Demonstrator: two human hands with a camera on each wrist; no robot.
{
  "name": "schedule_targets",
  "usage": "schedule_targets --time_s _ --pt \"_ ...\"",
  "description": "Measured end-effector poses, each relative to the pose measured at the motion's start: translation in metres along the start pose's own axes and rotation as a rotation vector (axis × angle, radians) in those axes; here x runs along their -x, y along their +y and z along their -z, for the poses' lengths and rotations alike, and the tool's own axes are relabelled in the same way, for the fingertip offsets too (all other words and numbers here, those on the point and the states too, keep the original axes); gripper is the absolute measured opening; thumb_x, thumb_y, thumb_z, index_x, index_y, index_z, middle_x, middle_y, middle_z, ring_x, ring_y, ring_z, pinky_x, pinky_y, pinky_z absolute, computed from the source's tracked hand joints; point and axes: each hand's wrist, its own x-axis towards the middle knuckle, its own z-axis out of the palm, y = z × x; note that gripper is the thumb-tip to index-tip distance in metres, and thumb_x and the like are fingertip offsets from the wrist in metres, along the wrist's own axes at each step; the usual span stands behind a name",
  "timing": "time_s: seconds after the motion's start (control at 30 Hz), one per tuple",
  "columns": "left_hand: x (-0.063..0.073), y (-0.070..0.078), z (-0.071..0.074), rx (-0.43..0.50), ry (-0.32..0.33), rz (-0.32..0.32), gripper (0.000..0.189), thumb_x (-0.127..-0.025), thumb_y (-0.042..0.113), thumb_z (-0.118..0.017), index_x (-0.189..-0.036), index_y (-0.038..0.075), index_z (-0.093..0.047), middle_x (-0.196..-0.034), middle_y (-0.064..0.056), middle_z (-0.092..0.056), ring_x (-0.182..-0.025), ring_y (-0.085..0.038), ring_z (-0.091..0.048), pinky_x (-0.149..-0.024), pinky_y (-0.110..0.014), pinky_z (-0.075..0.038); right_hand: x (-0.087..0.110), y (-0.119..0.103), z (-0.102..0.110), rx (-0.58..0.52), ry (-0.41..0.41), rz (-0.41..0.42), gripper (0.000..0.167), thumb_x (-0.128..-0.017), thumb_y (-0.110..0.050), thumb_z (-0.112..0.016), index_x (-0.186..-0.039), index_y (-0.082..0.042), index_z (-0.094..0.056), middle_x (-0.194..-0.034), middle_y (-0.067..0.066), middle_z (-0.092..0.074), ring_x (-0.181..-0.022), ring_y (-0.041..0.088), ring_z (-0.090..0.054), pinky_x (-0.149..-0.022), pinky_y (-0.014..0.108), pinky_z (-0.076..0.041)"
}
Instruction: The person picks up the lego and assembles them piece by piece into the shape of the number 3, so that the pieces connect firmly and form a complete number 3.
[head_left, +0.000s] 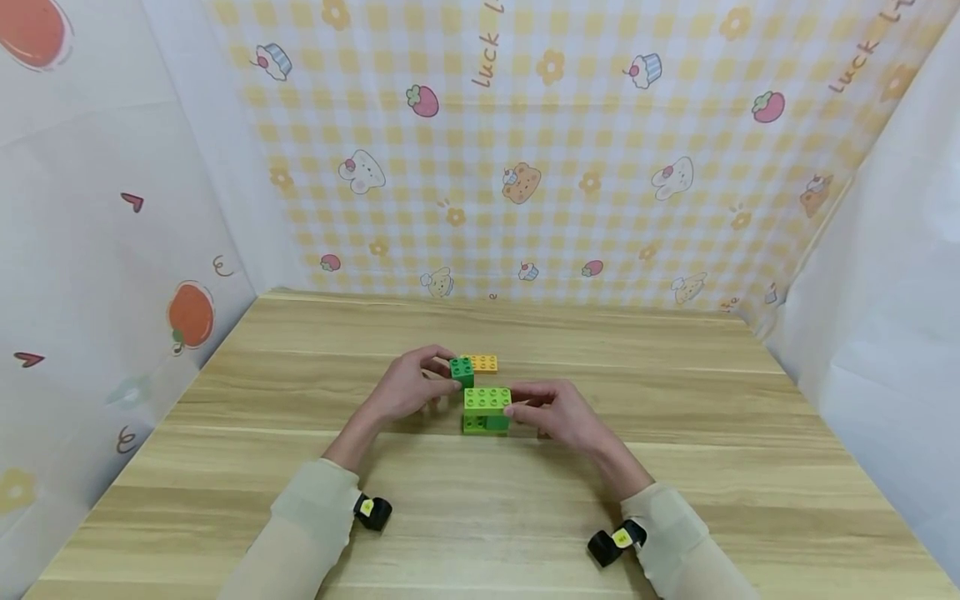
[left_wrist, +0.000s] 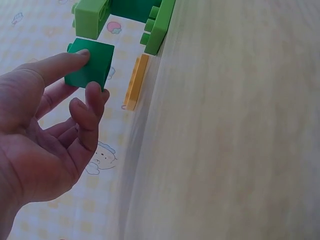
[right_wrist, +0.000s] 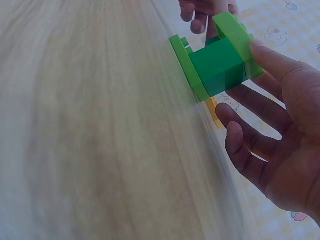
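My left hand (head_left: pixel 408 385) pinches a dark green building brick (left_wrist: pixel 89 65) between thumb and fingers, with the other fingers curled loosely below. In the head view this brick (head_left: pixel 462 380) is just behind and left of a small stack. The stack has a lime green brick (head_left: pixel 487 409) on top, a dark green brick (right_wrist: pixel 216 64) under its right part and a lime green base plate (right_wrist: pixel 189 70) on the table. At the left, a gap separates top brick from base. My right hand (head_left: pixel 558 410) grips the top brick's right end, thumb on its near side.
An orange-yellow studded plate (head_left: pixel 485 363) lies on the wooden table (head_left: pixel 480 508) behind the stack, close to the held brick. A patterned cloth (head_left: pixel 570 200) rises at the table's back edge. White sheets (head_left: pixel 82 208) hang at both sides.
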Motion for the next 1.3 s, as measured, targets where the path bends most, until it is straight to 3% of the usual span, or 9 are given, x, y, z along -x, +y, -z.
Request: schedule_targets --time_s 0.63,1.3 --pt "0.000 0.003 0.000 -0.070 0.039 -0.071 0.039 -0.095 0.027 -0.079 -0.132 0.016 -0.070 -0.114 -0.011 -0.074 -0.086 -0.022 -0.061 -0.073 -0.033 -0.049 0.000 -0.002 0.000 0.004 0.004 -0.001 0.046 -0.097 -0.033 -0.078 -0.137 -0.012 -0.072 -0.116 0.010 -0.079 -0.082 0.019 -0.065 -0.059 0.029 -0.054" --pt "0.002 0.013 -0.004 -0.076 0.043 -0.090 0.042 -0.098 0.030 -0.077 -0.138 0.020 -0.067 -0.119 -0.009 -0.073 -0.089 -0.022 -0.059 -0.073 -0.033 -0.048 0.001 -0.002 0.000 -0.006 0.007 -0.022 0.049 -0.096 -0.035 -0.079 -0.138 -0.011 -0.071 -0.114 0.009 -0.078 -0.082 0.018 -0.065 -0.060 0.029 -0.055"
